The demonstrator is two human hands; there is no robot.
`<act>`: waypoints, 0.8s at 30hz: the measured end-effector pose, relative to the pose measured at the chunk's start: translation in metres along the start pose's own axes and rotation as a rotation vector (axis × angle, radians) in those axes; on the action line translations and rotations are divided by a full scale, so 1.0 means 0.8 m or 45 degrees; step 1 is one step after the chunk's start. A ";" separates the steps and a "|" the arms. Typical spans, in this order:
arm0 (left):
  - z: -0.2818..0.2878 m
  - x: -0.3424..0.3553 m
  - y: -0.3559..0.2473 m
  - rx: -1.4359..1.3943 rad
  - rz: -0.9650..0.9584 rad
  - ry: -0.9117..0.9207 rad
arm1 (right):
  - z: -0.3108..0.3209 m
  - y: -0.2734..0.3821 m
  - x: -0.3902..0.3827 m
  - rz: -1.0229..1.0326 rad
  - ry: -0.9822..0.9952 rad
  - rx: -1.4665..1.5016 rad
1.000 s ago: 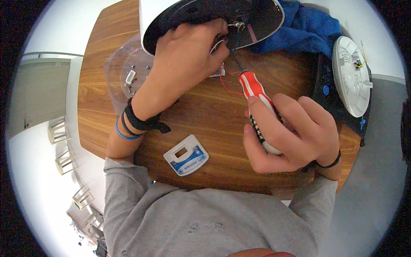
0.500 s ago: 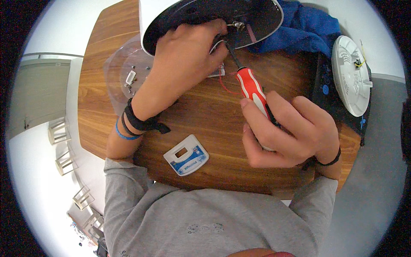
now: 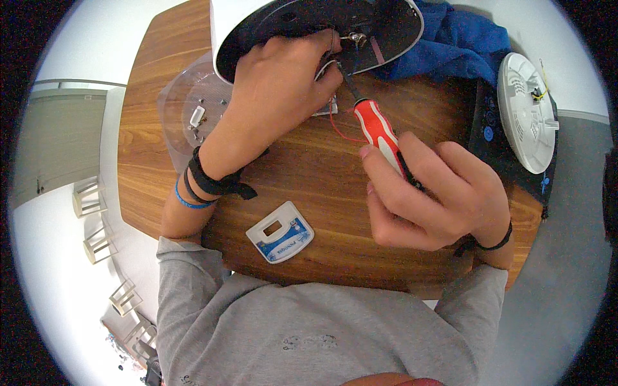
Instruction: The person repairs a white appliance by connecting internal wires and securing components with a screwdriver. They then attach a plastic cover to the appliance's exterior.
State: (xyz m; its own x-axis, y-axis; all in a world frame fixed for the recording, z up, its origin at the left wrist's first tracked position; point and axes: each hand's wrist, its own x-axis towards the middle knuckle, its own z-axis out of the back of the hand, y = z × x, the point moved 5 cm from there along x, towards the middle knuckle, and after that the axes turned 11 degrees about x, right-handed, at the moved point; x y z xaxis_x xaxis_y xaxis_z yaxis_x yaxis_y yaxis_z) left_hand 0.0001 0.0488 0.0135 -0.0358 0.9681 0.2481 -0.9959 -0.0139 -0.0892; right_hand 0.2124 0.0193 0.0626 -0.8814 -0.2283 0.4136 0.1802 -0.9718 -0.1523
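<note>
My right hand (image 3: pixel 444 193) grips the red and white handle of a screwdriver (image 3: pixel 378 128). Its dark shaft points up and left into the open underside of a white housing (image 3: pixel 222 32) with a black interior. At that opening, my left hand (image 3: pixel 283 83) is closed, thumb and index fingertips bent close to the screwdriver's tip. A thin pale loop shows between them, but what the fingers pinch is hidden. Just right of the fingertips sits a small metal fitting (image 3: pixel 356 38) inside the housing. A thin red wire (image 3: pixel 336 125) hangs below the left hand onto the wooden table (image 3: pixel 309 174).
A clear plastic tray (image 3: pixel 170 109) with several screws and a small white part lies left of my forearm. Near me rests a white and blue plastic panel (image 3: pixel 280 233). A blue cloth (image 3: pixel 450 45) lies behind; a round white cover (image 3: pixel 528 112) leans at right.
The screwdriver handle and my right hand have shifted very slightly up and left. My left hand stays in place at the housing.
</note>
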 end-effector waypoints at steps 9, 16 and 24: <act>0.005 -0.004 -0.003 0.013 -0.032 0.006 | 0.001 0.003 0.002 -0.202 -0.056 -0.082; 0.007 -0.012 0.000 -0.074 -0.066 0.004 | -0.001 0.006 0.006 -0.231 0.020 -0.032; 0.015 -0.014 0.005 -0.094 -0.054 0.106 | -0.006 0.019 0.010 -0.365 -0.053 -0.095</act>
State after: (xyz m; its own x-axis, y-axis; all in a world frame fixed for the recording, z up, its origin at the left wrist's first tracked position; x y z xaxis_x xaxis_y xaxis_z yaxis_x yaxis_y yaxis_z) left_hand -0.0045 0.0347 0.0217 0.0165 0.9849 0.1724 -0.9874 0.0432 -0.1520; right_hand 0.2059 0.0028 0.0596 -0.8726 0.0509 0.4857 -0.1070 -0.9903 -0.0886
